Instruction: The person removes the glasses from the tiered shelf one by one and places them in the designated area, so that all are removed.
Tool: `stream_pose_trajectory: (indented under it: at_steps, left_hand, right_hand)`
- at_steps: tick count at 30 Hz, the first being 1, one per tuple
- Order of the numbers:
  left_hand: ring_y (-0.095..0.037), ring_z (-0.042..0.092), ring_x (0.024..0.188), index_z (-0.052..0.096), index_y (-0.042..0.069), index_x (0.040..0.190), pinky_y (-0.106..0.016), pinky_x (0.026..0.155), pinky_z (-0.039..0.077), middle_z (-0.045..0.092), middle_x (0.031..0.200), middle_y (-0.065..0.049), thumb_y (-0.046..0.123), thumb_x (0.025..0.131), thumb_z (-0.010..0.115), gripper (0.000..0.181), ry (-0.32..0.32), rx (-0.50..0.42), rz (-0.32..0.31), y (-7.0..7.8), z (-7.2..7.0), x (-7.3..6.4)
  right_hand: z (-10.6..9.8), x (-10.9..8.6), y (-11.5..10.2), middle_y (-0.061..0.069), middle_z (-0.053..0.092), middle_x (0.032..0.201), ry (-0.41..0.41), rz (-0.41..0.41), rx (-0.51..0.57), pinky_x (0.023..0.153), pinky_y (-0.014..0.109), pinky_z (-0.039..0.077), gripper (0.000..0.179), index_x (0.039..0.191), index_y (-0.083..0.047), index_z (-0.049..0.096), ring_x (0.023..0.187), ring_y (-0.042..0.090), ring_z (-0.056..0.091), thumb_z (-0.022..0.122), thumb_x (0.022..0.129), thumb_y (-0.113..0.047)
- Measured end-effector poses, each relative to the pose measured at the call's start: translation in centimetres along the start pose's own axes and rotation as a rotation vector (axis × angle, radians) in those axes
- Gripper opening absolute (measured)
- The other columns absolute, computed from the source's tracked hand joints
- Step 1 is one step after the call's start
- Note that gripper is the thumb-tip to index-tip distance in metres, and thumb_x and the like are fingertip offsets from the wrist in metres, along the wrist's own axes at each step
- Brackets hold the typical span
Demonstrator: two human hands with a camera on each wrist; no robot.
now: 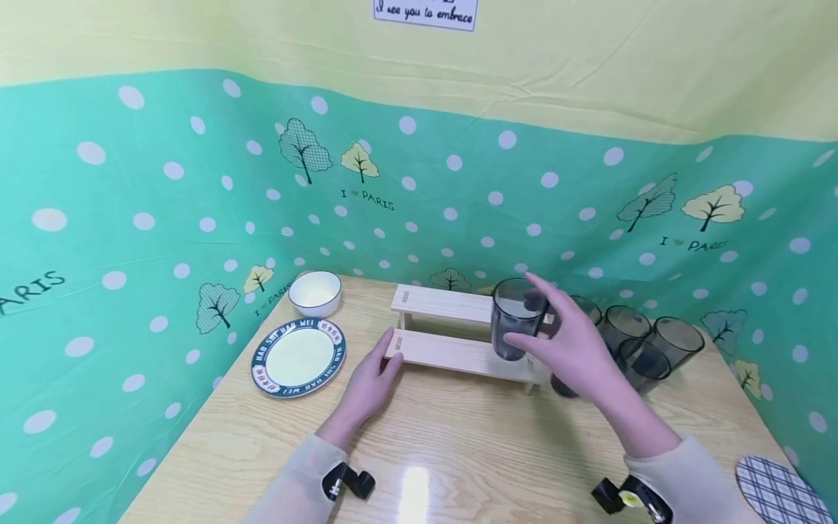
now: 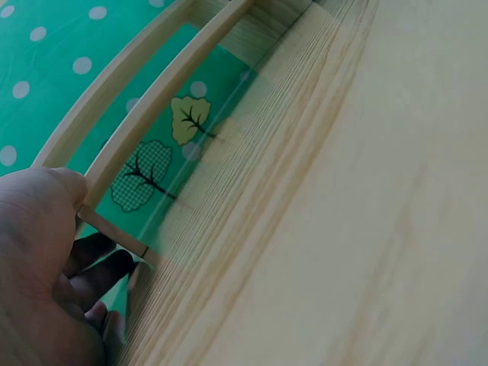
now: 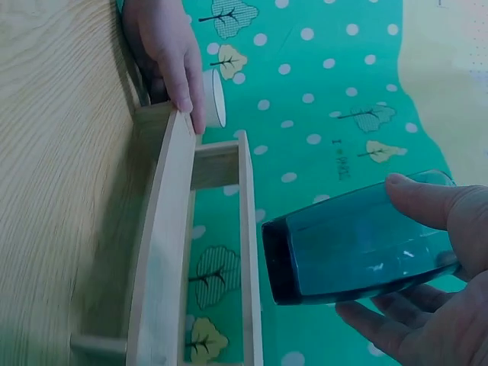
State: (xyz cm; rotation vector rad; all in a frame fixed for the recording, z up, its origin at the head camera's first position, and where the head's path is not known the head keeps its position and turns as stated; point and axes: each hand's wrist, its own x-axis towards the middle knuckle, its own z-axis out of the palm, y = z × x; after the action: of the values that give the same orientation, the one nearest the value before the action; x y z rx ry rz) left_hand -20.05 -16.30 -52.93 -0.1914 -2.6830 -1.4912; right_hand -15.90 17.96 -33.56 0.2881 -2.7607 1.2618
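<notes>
A two-tier wooden rack (image 1: 452, 351) stands near the back of the table. My left hand (image 1: 368, 386) grips the left end of its lower tier, thumb at the front edge; in the left wrist view, some fingers (image 2: 99, 271) curl beneath the board. My right hand (image 1: 576, 349) holds a dark see-through glass (image 1: 513, 324) upright by its sides, thumb and fingers on opposite sides. In the right wrist view the glass's thick base (image 3: 280, 263) hangs apart from the rack, over its right part.
Several similar dark glasses (image 1: 677, 338) stand together right of the rack. On the left are a white bowl (image 1: 316, 292) and a blue-rimmed plate (image 1: 297, 358). A checked round mat (image 1: 782, 489) lies at the right edge. A patterned cloth (image 1: 452, 189) hangs behind the table.
</notes>
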Motion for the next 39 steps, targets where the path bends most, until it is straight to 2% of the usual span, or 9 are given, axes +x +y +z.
stream_pose_trajectory:
  at_steps: [5, 8, 17, 22, 25, 29, 32, 35, 39]
  left_hand:
    - [-0.036, 0.035, 0.162, 0.029, 0.017, 0.176, -0.054, 0.133, 0.028, 0.038, 0.175, -0.013, 0.041, 0.118, 0.052, 0.067, -0.003, -0.006, 0.001, 0.1, -0.1, 0.0]
    - [-0.036, 0.035, 0.161, 0.03, 0.017, 0.176, -0.053, 0.133, 0.028, 0.038, 0.175, -0.014, 0.041, 0.118, 0.052, 0.066, -0.003, -0.005, 0.001, 0.1, -0.1, 0.0]
    - [-0.035, 0.036, 0.161, 0.03, 0.017, 0.176, -0.053, 0.133, 0.029, 0.04, 0.175, -0.014, 0.041, 0.118, 0.052, 0.066, -0.004, -0.01, 0.006, 0.0, 0.0, 0.0]
    - [-0.034, 0.035, 0.162, 0.03, 0.017, 0.176, -0.052, 0.133, 0.028, 0.038, 0.175, -0.012, 0.04, 0.119, 0.052, 0.066, -0.003, -0.004, 0.004, 0.2, -0.1, 0.0]
    - [-0.034, 0.035, 0.162, 0.03, 0.017, 0.176, -0.052, 0.133, 0.029, 0.038, 0.176, -0.012, 0.04, 0.119, 0.052, 0.065, -0.002, -0.002, 0.003, 0.2, -0.1, 0.0]
    - [-0.034, 0.035, 0.162, 0.03, 0.017, 0.176, -0.053, 0.133, 0.029, 0.038, 0.175, -0.012, 0.04, 0.119, 0.051, 0.065, -0.001, -0.003, 0.003, 0.2, -0.1, 0.0]
    - [-0.034, 0.035, 0.162, 0.03, 0.017, 0.176, -0.052, 0.133, 0.028, 0.038, 0.176, -0.012, 0.04, 0.119, 0.051, 0.066, -0.001, -0.004, 0.001, 0.1, -0.1, 0.0]
    - [-0.033, 0.034, 0.162, 0.03, 0.017, 0.176, -0.052, 0.133, 0.028, 0.038, 0.176, -0.011, 0.04, 0.119, 0.052, 0.066, -0.004, -0.004, -0.003, 0.2, -0.1, 0.0]
    - [-0.034, 0.034, 0.162, 0.029, 0.017, 0.176, -0.052, 0.133, 0.028, 0.037, 0.176, -0.011, 0.04, 0.119, 0.052, 0.066, -0.005, 0.001, -0.001, 0.2, -0.1, 0.0]
  right_hand:
    - [-1.6, -1.5, 0.6, 0.012, 0.033, 0.178, 0.003, 0.041, -0.056, 0.109, 0.078, 0.045, 0.109, 0.176, -0.044, 0.025, 0.159, 0.049, 0.034, 0.091, 0.089, -0.057]
    - [-2.5, -2.3, 1.0, 0.013, 0.033, 0.178, 0.016, 0.042, -0.084, 0.106, 0.08, 0.045, 0.11, 0.176, -0.042, 0.025, 0.159, 0.051, 0.033, 0.09, 0.089, -0.059]
    - [-5.0, -4.5, 2.5, 0.013, 0.038, 0.175, 0.051, 0.084, -0.084, 0.095, 0.069, 0.057, 0.11, 0.176, -0.046, 0.024, 0.148, 0.055, 0.046, 0.091, 0.089, -0.056]
    - [-6.4, -5.5, 3.5, 0.018, 0.041, 0.171, 0.076, 0.085, -0.066, 0.084, 0.035, 0.063, 0.109, 0.176, -0.045, 0.024, 0.142, 0.056, 0.051, 0.093, 0.091, -0.046]
    - [-7.3, -6.1, 3.8, 0.02, 0.038, 0.172, 0.093, 0.092, -0.073, 0.094, 0.045, 0.063, 0.109, 0.176, -0.046, 0.023, 0.148, 0.058, 0.044, 0.093, 0.092, -0.044]
    - [-8.6, -6.8, 4.2, 0.022, 0.034, 0.174, 0.104, 0.131, -0.081, 0.089, 0.045, 0.063, 0.111, 0.175, -0.049, 0.018, 0.148, 0.062, 0.04, 0.092, 0.092, -0.046]
    - [-9.5, -7.3, 4.6, 0.025, 0.032, 0.174, 0.106, 0.178, -0.06, 0.069, 0.019, 0.059, 0.113, 0.174, -0.053, 0.014, 0.135, 0.066, 0.051, 0.091, 0.092, -0.046]
    - [-10.2, -7.7, 5.0, 0.027, 0.033, 0.173, 0.128, 0.203, -0.085, 0.067, 0.016, 0.057, 0.113, 0.174, -0.055, 0.012, 0.135, 0.067, 0.051, 0.091, 0.093, -0.047]
    - [-11.3, -8.3, 5.6, 0.023, 0.033, 0.175, 0.175, 0.22, -0.155, 0.082, 0.031, 0.059, 0.113, 0.173, -0.056, 0.01, 0.149, 0.063, 0.04, 0.09, 0.094, -0.049]
